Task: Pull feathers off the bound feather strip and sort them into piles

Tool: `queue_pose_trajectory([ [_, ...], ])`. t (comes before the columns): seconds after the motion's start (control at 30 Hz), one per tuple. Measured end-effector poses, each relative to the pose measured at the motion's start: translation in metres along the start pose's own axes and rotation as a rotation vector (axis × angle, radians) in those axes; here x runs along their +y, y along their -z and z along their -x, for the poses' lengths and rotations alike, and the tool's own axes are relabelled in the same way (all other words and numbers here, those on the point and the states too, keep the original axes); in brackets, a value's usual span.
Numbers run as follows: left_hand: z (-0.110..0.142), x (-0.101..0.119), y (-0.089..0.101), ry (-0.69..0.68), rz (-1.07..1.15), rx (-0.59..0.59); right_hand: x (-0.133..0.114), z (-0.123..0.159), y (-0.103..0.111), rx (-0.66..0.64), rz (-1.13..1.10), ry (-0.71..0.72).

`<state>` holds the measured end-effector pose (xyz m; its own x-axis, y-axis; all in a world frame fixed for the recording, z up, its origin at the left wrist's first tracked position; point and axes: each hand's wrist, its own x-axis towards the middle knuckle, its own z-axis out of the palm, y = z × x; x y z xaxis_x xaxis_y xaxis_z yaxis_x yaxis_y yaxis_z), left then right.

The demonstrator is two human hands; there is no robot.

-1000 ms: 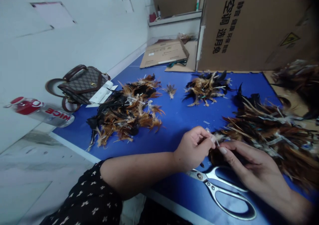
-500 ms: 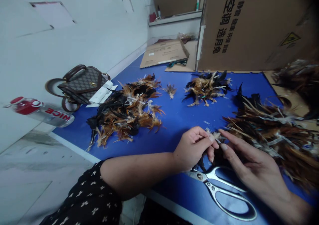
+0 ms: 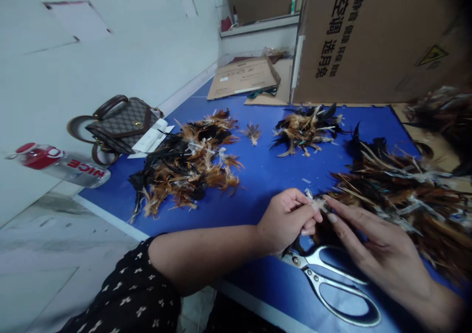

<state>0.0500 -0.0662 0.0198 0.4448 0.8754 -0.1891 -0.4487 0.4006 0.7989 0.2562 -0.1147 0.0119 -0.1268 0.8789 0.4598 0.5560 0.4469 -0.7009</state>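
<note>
My left hand (image 3: 285, 220) pinches the pale quill end of a small feather bundle (image 3: 317, 203) between thumb and fingers. My right hand (image 3: 372, 242) lies beside it with fingers stretched out, fingertips touching the same bundle at the edge of a big pile of brown and black feathers (image 3: 401, 200). Large steel scissors (image 3: 332, 284) lie flat on the blue table (image 3: 265, 176) just under both hands, blades toward my left hand.
Two more feather heaps lie on the table: a large one (image 3: 188, 163) at the left, a smaller one (image 3: 306, 129) farther back, and a single tuft (image 3: 252, 132) between them. A brown handbag (image 3: 118, 124), a water bottle (image 3: 62, 166) and cardboard boxes (image 3: 368, 38) border the table.
My right hand's fingers have slid up and forward to meet the feather bundle. My left hand has shifted slightly and keeps its pinch. The scissors have not moved.
</note>
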Motion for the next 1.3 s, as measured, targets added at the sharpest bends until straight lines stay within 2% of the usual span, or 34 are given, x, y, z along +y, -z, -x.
queue_pose_trajectory([
  [0.17,-0.002,0.005,-0.002,-0.031,0.013,0.027,-0.001,-0.001,-0.001,0.026,0.086,-0.008],
  [0.37,0.0,0.002,0.0,-0.038,-0.021,0.025,-0.013,-0.01,-0.006,-0.066,0.031,0.13],
  [0.6,0.0,-0.009,0.002,-0.084,-0.065,0.155,-0.009,-0.005,-0.011,0.001,0.075,0.097],
  [0.8,0.002,-0.016,0.002,-0.078,-0.102,0.126,-0.012,-0.004,-0.015,-0.033,0.008,0.077],
  [0.97,0.001,-0.012,0.002,-0.082,-0.16,0.142,-0.011,0.002,-0.013,-0.073,-0.071,-0.099],
  [1.2,0.002,-0.01,0.004,-0.097,-0.242,0.062,-0.005,0.001,-0.01,-0.192,-0.321,-0.408],
  [1.23,0.001,-0.011,0.005,-0.134,-0.273,0.042,-0.005,0.0,-0.009,-0.212,-0.373,-0.477],
  [1.3,0.0,-0.012,0.008,-0.299,-0.384,0.022,-0.006,-0.003,-0.008,-0.222,-0.499,-0.626],
])
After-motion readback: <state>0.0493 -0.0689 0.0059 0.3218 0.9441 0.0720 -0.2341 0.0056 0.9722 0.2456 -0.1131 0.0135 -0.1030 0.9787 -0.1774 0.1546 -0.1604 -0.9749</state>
